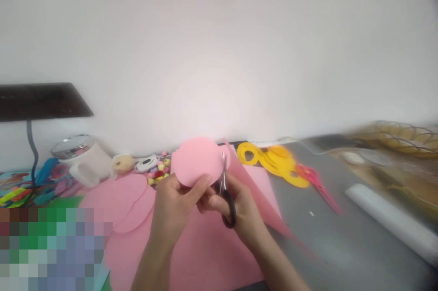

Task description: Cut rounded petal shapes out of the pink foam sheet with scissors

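Observation:
Between the thumb and fingers of my left hand [185,197] is a round pink paper disc [198,161], held up in front of me. My right hand [241,209] grips a pair of scissors [228,206] with black handles. The metal blades point upward at the disc's right edge, where a narrow pink strip shows beyond them. Below both hands lie large pink paper sheets [212,254], one with its right side lifted and curling. Larger pink paper circles [112,197] overlap to the left of my left wrist.
Yellow paper rings and discs [280,165] lie to the right, beside pink scissors [320,188]. A white roll [390,220] and a wire basket [407,136] are farther right. Left stand a white mug [87,161], small beads [160,172] and a dark screen [41,101]. A wall rises behind.

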`<state>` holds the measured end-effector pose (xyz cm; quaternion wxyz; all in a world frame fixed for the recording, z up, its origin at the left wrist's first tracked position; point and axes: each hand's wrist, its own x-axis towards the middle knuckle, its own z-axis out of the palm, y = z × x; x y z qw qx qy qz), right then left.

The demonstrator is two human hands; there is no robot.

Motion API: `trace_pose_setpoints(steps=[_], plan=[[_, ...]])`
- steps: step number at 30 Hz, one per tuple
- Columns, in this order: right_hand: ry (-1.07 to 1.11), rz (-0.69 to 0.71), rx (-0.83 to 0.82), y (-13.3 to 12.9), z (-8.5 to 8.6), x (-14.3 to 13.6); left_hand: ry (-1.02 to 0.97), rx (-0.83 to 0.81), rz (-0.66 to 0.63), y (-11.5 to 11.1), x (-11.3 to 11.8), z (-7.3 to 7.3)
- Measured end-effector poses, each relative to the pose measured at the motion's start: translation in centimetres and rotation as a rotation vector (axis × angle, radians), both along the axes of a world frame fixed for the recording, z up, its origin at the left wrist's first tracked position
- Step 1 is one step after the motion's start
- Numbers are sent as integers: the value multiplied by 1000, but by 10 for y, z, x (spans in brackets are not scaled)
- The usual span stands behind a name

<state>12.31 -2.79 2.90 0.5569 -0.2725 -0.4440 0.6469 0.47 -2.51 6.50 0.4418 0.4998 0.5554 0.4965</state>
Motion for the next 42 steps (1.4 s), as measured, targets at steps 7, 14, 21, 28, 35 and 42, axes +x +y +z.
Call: trace_pose_setpoints(steps=[7,14,21,28,35,42], plan=[[-28,-2,10,-2,1,1,15,-11,-5,0,-1,-1],[-152,-96,17,-1,-3,2,-2,-3,-50,0,0,-1],[-205,-430,-20,0,-6,5,-9,-8,-174,4,-10,-6],[-280,-616,-39,2,-6,11,107,-81,-305,4,-17,-8],[-257,-442,-46,-2,-8,2,46,-16,-77,7,-12,-10],[-256,-497,-49,-1,-8,4,24,32,29,6,-9,-8]])
